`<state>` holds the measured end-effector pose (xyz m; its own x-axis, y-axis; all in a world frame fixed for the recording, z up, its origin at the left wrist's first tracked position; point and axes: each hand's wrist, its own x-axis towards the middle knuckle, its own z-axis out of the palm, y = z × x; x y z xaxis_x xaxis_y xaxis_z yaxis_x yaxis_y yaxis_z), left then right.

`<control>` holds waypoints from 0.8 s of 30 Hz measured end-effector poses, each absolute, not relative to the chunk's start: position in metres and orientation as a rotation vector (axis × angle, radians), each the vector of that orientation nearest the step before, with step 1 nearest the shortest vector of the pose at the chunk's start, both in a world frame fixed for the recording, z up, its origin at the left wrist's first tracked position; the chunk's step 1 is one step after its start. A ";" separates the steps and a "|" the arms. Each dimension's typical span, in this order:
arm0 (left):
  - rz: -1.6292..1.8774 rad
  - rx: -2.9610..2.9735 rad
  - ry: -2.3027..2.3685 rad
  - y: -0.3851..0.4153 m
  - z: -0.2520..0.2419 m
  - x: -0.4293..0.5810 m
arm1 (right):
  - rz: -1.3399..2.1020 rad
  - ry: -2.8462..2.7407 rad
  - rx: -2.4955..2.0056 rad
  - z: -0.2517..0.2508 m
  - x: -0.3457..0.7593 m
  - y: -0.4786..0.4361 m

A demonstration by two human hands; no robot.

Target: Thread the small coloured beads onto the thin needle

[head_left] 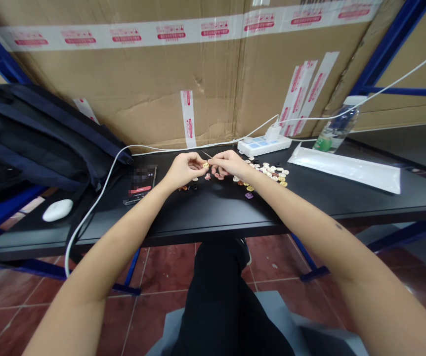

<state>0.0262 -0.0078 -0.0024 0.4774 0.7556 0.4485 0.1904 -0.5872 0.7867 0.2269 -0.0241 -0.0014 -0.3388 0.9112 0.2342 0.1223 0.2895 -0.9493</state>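
Note:
My left hand is closed, its thumb and fingers pinching a small yellow button-like piece with dark marks on it. Right beside it, my right hand is closed on a thin pointed metal tool that sticks out toward the upper left; its exact kind is too small to tell. Both hands meet just above the black table. Under and beside my right hand lie many small button-like pieces in white, yellow, brown and pink. A purple piece lies nearest the table's front.
A white power strip with a plug stands behind the pieces. To the right are a long white packet and a clear bottle. On the left lie a dark flat packet, a white mouse-like object, a white cable and a backpack.

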 end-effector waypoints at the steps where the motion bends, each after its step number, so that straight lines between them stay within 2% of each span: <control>1: 1.077 2.052 0.781 -0.008 -0.002 0.026 | 1.143 -1.689 -0.949 -0.001 0.227 -0.024; 24: 1.015 2.039 0.773 -0.011 0.001 0.027 | 1.177 -1.694 -0.939 0.001 0.226 -0.027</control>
